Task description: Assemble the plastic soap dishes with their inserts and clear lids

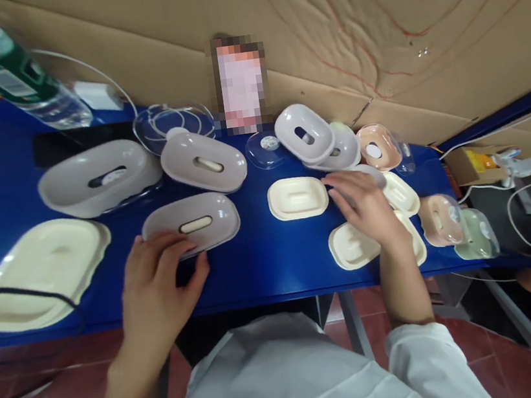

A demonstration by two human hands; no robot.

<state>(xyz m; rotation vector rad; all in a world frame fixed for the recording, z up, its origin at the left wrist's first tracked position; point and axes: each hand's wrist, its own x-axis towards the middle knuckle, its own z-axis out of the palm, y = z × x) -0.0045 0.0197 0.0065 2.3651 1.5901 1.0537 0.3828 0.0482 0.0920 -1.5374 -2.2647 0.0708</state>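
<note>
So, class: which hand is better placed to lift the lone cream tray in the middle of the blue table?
Probably the right hand: its fingertips lie beside the cream tray. The left hand rests on the grey tray, farther off.

On the desk, a lid is lying left of a tray, with a water bottle lying far behind at the left.
</note>
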